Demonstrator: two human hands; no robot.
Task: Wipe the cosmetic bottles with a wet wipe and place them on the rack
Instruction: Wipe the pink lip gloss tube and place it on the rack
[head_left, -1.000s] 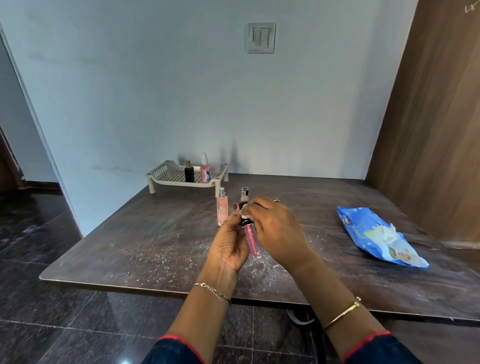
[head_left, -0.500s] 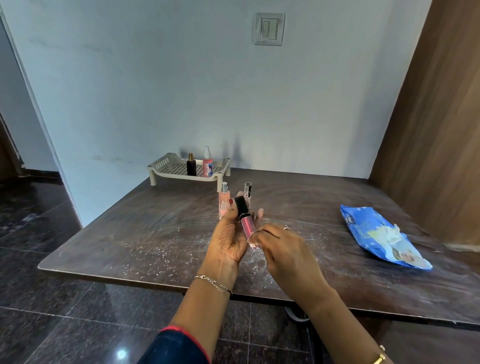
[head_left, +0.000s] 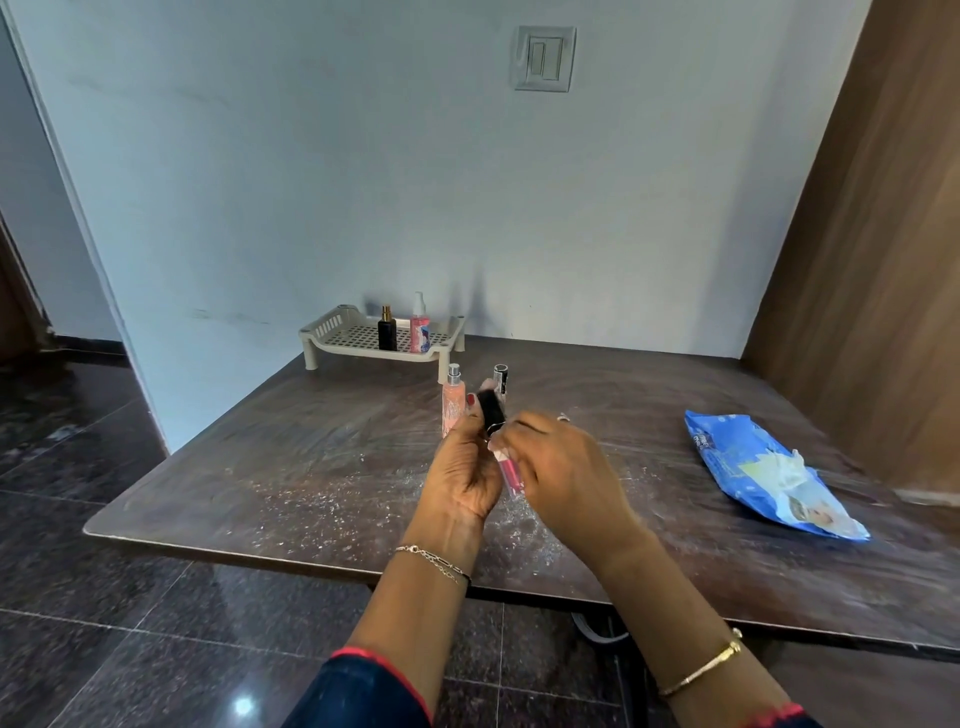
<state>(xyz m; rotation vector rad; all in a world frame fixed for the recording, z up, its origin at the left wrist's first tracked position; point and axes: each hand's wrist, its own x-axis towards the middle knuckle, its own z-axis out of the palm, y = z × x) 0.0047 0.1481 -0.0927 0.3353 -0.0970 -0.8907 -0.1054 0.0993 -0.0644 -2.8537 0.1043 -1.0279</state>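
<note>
My left hand (head_left: 462, 467) holds a pink lip gloss tube (head_left: 508, 470) with a black cap, tilted, above the middle of the table. My right hand (head_left: 558, 467) is curled around the tube's lower part with a small white wet wipe (head_left: 497, 442) pinched against it. Just behind the hands stand a peach spray bottle (head_left: 452, 399) and a slim dark-capped tube (head_left: 500, 379). The cream rack (head_left: 332, 332) at the back left carries a black bottle (head_left: 387, 332) and a pink spray bottle (head_left: 418, 332).
A blue wet-wipe pack (head_left: 763, 467) lies on the right of the dark wooden table (head_left: 311, 457), with a wipe poking out. White specks dust the tabletop. A wooden panel rises at the right; the wall is behind.
My right hand slid along the tube, down toward its base and back up near the cap, rubbing with the wipe. The left hand kept its hold.
</note>
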